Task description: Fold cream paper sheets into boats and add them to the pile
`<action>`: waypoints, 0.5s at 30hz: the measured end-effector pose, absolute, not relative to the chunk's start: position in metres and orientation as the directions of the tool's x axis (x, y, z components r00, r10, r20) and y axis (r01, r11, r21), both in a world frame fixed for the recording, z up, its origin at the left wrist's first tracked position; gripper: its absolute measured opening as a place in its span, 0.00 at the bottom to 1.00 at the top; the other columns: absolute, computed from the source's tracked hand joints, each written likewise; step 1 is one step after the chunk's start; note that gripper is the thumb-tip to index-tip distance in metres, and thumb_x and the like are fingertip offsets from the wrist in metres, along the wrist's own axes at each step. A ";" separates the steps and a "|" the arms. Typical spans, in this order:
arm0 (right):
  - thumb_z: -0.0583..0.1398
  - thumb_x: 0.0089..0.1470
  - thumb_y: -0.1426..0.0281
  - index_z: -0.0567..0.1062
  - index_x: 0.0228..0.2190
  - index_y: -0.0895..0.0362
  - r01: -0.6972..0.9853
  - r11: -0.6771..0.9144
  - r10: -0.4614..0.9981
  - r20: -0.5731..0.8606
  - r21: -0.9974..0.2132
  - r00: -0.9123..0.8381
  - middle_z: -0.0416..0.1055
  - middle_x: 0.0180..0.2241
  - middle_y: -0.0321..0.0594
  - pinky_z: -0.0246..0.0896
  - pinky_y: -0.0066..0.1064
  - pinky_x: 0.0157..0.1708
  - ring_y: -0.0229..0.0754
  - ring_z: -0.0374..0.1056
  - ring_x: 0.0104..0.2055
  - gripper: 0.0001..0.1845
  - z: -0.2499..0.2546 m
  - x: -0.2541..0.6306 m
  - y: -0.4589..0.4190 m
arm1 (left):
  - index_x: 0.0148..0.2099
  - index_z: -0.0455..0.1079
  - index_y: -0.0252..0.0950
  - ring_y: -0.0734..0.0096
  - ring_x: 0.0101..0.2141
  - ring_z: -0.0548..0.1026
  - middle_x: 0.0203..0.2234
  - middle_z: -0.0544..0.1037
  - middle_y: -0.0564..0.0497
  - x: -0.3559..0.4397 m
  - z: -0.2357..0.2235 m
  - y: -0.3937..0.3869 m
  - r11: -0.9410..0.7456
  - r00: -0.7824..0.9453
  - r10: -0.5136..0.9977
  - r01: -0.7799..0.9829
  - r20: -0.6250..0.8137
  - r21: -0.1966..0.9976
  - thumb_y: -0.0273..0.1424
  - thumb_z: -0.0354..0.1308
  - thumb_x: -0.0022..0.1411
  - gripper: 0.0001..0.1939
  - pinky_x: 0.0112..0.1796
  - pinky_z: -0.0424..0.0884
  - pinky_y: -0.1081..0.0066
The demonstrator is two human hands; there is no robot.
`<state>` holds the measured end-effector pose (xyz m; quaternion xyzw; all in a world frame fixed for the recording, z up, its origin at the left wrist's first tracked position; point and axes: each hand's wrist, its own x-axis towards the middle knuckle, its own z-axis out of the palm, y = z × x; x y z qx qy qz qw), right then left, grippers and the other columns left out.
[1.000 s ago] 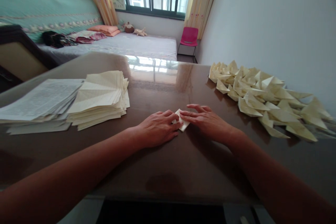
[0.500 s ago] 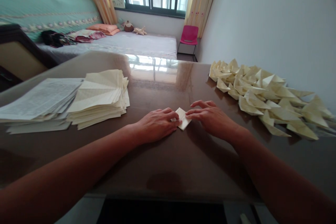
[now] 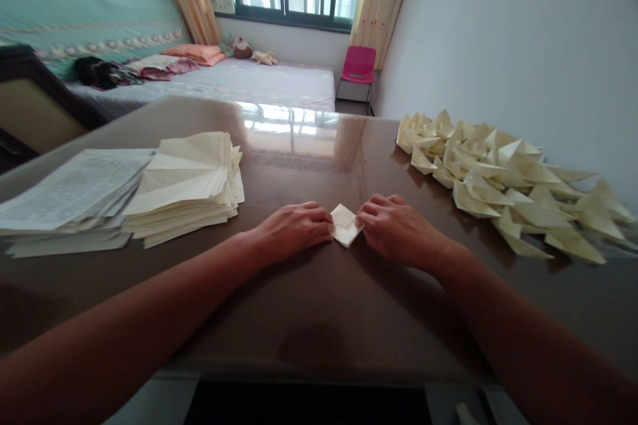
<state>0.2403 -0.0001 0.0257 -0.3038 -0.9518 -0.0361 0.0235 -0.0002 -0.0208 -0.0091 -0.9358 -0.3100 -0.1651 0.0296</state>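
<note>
A small square of folded cream paper (image 3: 345, 226) lies on the brown tabletop, one corner pointing toward me. At its left corner is my left hand (image 3: 299, 229), with the fingers together and the tips closed at the paper's edge. My right hand (image 3: 393, 226) pinches the right corner between thumb and curled fingers. Between the hands the paper's upper face shows, with fold lines across it. The thumb of my left hand is mostly hidden.
On the left are a stack of creased cream sheets (image 3: 182, 179) and a pile of printed sheets (image 3: 74, 186). Many folded paper boats (image 3: 478, 166) cover the right side along the wall. Beyond the glossy table (image 3: 299, 305) stand a bed (image 3: 269, 83) and a pink chair (image 3: 359, 65).
My left fingers have drawn back from the paper's face to its left corner. My right fingers have curled in and closed at its right corner. The paper has hardly moved.
</note>
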 end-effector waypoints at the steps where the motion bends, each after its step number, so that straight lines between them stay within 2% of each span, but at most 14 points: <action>1: 0.56 0.58 0.67 0.76 0.36 0.56 0.578 0.814 0.574 0.073 0.056 -0.816 0.75 0.37 0.46 0.49 0.38 0.40 0.48 0.64 0.43 0.10 0.025 0.240 0.000 | 0.43 0.74 0.38 0.73 0.41 0.73 0.41 0.77 0.49 0.000 -0.011 -0.020 -0.804 0.748 0.572 0.593 0.337 0.048 0.33 0.47 0.69 0.14 0.45 0.69 0.73; 5: 0.57 0.57 0.56 0.76 0.43 0.53 0.563 0.826 0.560 0.090 0.010 -0.823 0.75 0.38 0.45 0.50 0.38 0.42 0.48 0.65 0.44 0.18 0.024 0.242 0.002 | 0.44 0.73 0.38 0.72 0.40 0.73 0.40 0.77 0.49 -0.001 -0.012 -0.018 -0.819 0.772 0.539 0.574 0.337 -0.006 0.33 0.46 0.70 0.14 0.42 0.70 0.73; 8: 0.57 0.56 0.53 0.76 0.43 0.52 0.560 0.828 0.559 0.088 -0.021 -0.824 0.74 0.39 0.45 0.52 0.37 0.42 0.48 0.65 0.45 0.20 0.021 0.244 0.006 | 0.45 0.72 0.38 0.72 0.38 0.72 0.39 0.77 0.49 -0.001 -0.010 -0.019 -0.815 0.781 0.536 0.578 0.319 -0.046 0.32 0.45 0.70 0.14 0.39 0.69 0.73; 12: 0.57 0.59 0.63 0.77 0.42 0.51 0.559 0.825 0.565 0.099 -0.086 -0.819 0.74 0.40 0.42 0.55 0.35 0.42 0.45 0.67 0.43 0.13 0.016 0.245 0.012 | 0.44 0.71 0.37 0.71 0.39 0.72 0.38 0.76 0.49 0.002 -0.010 -0.023 -0.770 0.735 0.605 0.638 0.306 -0.008 0.31 0.46 0.69 0.13 0.38 0.68 0.73; 15: 0.56 0.59 0.68 0.77 0.42 0.51 0.526 0.824 0.556 0.121 -0.212 -0.822 0.74 0.41 0.40 0.58 0.32 0.42 0.42 0.68 0.42 0.12 0.011 0.248 0.020 | 0.42 0.72 0.37 0.70 0.37 0.71 0.35 0.75 0.49 0.006 -0.012 -0.024 -0.720 0.677 0.672 0.691 0.301 0.054 0.31 0.47 0.67 0.12 0.38 0.67 0.72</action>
